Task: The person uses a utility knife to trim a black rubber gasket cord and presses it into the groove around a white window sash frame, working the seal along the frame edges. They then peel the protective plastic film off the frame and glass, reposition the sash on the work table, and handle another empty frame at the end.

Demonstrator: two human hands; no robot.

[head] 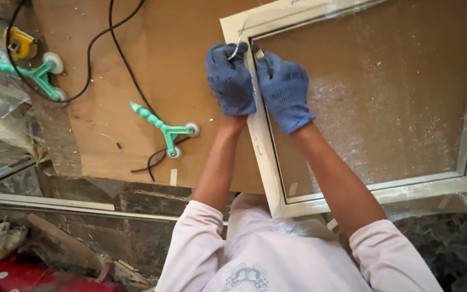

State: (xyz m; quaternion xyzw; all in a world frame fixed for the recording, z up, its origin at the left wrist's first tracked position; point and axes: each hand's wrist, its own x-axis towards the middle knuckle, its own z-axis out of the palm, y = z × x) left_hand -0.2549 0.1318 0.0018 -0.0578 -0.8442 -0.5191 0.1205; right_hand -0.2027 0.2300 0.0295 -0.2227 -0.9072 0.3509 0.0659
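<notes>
1. I watched both hands in blue knitted gloves work at the near-left corner of the white rectangular window frame (262, 157), which lay flat on the brown board tabletop (185, 70).
2. The left hand (229, 80) was curled tight on the frame's left rail, its fingers (224, 57) pinching a thin grey strip (238, 47) that curved up just beside the corner.
3. The right hand (284, 89) sat just inside the frame, touching the same rail, its fingers closed around a small dark tool (256, 50); I could not tell its kind.
4. I judged the step to be seating or trimming that strip along the rail.
5. The next move, as I saw it, called for steady pressure along the rail's groove.
6. Left of the frame lay a green plastic roller tool (164, 128) and a black cable (122, 57).
</notes>
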